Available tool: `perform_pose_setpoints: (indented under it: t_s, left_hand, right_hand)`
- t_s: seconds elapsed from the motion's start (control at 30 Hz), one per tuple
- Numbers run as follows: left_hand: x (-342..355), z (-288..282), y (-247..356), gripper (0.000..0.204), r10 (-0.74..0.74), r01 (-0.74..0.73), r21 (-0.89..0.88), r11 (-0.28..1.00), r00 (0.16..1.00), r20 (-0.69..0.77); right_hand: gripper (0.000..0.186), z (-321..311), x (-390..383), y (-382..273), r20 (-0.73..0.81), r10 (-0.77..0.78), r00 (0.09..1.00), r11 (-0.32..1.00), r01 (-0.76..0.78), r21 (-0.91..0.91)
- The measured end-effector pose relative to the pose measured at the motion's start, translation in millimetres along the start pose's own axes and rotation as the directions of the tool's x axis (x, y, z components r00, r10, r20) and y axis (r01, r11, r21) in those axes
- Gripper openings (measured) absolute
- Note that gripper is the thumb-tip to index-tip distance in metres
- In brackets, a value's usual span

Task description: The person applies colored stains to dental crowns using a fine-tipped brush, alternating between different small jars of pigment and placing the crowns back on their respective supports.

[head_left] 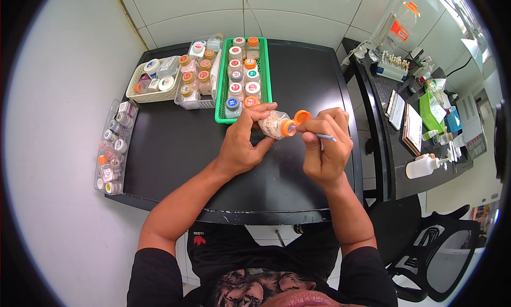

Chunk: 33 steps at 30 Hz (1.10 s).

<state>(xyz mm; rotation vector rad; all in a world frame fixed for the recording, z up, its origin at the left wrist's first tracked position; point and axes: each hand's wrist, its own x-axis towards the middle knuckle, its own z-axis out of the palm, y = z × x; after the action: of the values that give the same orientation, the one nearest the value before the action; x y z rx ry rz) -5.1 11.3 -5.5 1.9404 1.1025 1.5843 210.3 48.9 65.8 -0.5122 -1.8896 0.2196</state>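
My left hand grips a small clear jar with pale granular contents, tipped sideways with its orange mouth toward the right. An orange lid stands flipped open beside the mouth. My right hand is closed on a thin light-blue stick, whose left end is at or inside the jar's mouth. Just behind the jar, a green basket holds several small jars with red, orange, teal and blue caps.
A wire basket and a cream basket of containers sit back left, a clear tray of jars at the table's left edge. A side counter holds bottles, notebooks and a green tray; a black chair is lower right.
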Motion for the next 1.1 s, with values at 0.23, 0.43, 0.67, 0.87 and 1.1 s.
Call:
perform_pose_setpoints:
  t_s: [0.23,0.43,0.67,0.87,1.1]
  left_hand:
    - [1,-1,1,0.064,-0.018,0.018,-0.011,1.000,1.000,-0.024]
    - [12,-5,16,0.070,0.103,-0.061,0.340,0.939,0.989,-0.105]
    - [10,-3,15,0.067,0.120,-0.060,0.353,0.934,0.981,-0.151]
    - [10,-3,14,0.063,0.112,-0.055,0.354,0.934,0.983,-0.144]
    - [8,-2,4,0.062,0.156,-0.107,0.282,0.953,0.975,-0.157]
  right_hand:
    - [0.021,-2,1,-2,-0.004,-0.011,1.000,1.000,0.011,0.014]
    - [0.030,-2,1,3,-0.135,-0.033,0.990,0.988,0.052,0.143]
    - [0.031,-6,3,2,-0.063,-0.029,0.998,0.998,0.033,0.057]
    - [0.024,-1,3,-7,0.075,-0.203,0.976,0.973,0.210,-0.098]
    - [0.018,6,4,-8,0.122,-0.119,0.985,0.988,0.105,0.109]
